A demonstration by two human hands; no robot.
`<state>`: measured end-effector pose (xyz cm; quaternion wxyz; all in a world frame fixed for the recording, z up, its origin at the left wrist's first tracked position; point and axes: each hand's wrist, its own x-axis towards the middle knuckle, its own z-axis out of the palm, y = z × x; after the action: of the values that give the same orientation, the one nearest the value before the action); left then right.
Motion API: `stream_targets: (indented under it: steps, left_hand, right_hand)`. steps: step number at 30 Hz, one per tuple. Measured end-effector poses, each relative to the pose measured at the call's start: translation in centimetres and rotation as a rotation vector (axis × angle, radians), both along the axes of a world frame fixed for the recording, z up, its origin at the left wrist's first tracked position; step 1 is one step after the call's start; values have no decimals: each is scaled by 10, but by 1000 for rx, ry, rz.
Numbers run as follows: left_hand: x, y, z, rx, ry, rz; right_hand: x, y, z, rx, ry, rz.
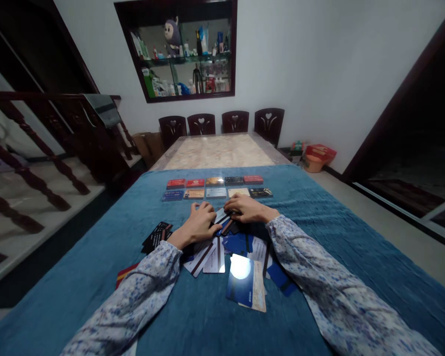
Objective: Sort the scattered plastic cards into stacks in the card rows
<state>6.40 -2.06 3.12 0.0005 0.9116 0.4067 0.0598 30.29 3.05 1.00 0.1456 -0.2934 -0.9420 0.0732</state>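
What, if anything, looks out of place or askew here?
The loose cards lie scattered and overlapping at odd angles on the blue cloth, unlike the card stacks in two neat rows beyond. Glare whites out part of one blue card. No damage shows.

Your head camera, the sole view, faces forward and down along the table [222, 148]; your sleeves [315, 257] lie nearest, your left hand [198, 221] and right hand [250, 209] beyond, the wall [319, 64] farthest.

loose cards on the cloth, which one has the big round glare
The blue card nearest the camera, partly covering a cream card; no other loose card shows such a glare.
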Motion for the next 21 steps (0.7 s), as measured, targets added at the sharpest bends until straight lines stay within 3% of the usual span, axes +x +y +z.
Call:
stream_targets:
  steps: [13, 21]
  left_hand:
    - [-7, 10, 3, -102, -66, 12]
    - [-21, 22, 11, -164, -237, 13]
  right_hand:
    - [-1, -1, 1, 13, 16, -24]
    - [-2, -1, 3, 15, 113, -25]
